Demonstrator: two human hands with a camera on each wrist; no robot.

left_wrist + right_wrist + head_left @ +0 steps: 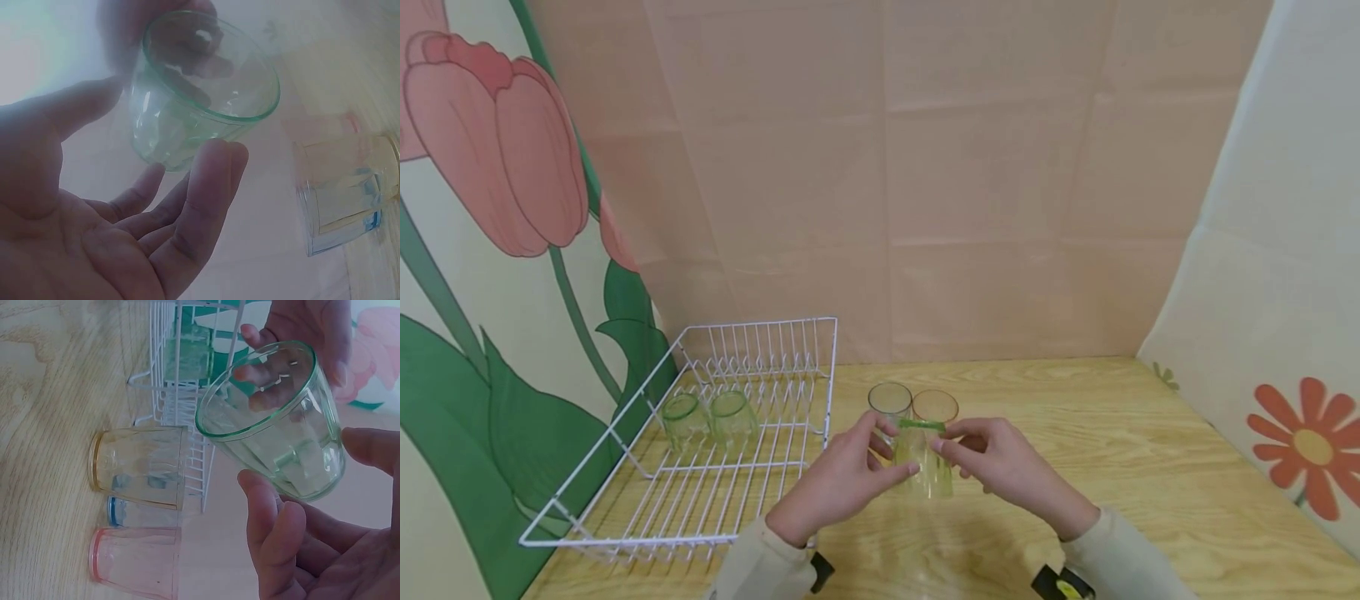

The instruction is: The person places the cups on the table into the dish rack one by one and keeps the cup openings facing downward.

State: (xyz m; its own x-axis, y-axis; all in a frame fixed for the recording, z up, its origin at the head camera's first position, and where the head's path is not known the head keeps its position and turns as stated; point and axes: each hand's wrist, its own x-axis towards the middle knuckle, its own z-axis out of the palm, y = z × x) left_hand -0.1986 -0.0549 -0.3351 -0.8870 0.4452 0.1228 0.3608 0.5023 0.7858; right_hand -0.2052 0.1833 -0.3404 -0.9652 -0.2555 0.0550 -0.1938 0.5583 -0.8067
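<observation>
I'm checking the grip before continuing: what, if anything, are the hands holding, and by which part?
A green glass, by its side wall: the left hand on one side, the right hand on the other.

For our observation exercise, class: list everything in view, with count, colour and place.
Held glass: 1, clear green, in the right hand, above the table
Rack glasses: 2, green, inside the rack
Amber glass: 1, amber, on the table
Pink glass: 1, pink, on the table
Blue glass: 1, blue, on the table, beside those two
Rack: 1, white wire, left on the table
Table: 1, wood-patterned, underneath
Back sheet: 1, pinkish brown, behind
Tulip pattern: pink and green, left side
Flower pattern: red, right side
Sleeves: 2, pale, lower edge
Left hand: 1, bare, at the held glass
Right hand: 1, bare, pinching it
</observation>
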